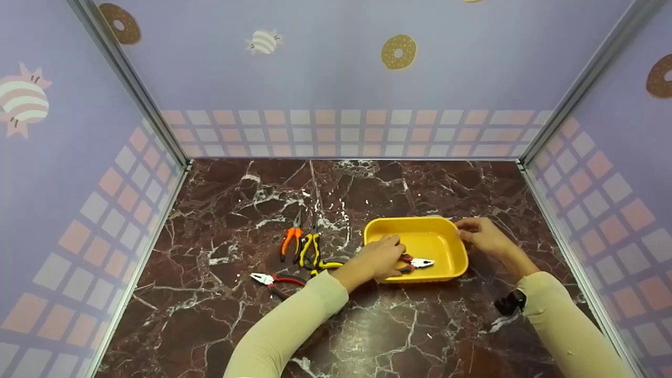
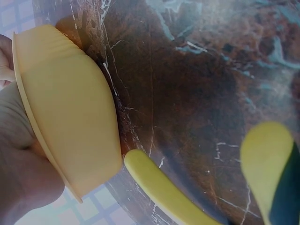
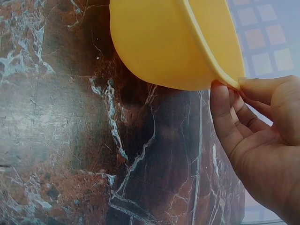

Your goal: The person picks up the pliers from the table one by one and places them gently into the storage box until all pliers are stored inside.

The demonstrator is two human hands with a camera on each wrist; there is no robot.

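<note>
A yellow plastic bin (image 1: 430,226) stands on the dark marbled table. My left hand (image 1: 379,258) reaches over its left side and grips the handles of red-and-black combination pliers (image 1: 420,263), whose silver jaws point right inside the bin. In the left wrist view, the bin wall (image 2: 70,108) hides the fingers of that hand. At the bin's right end, my right hand (image 1: 483,237) pinches the rim; in the right wrist view, the thumb and fingers (image 3: 222,105) meet at the rim's corner.
Left of the bin lie orange-and-black long-nose pliers (image 1: 290,242), yellow-and-black pliers (image 1: 315,247), another yellow-handled tool (image 1: 333,265) partly behind the left arm, and red-and-black combination pliers (image 1: 268,279). Patterned panels (image 1: 336,79) enclose the table at the back and both sides.
</note>
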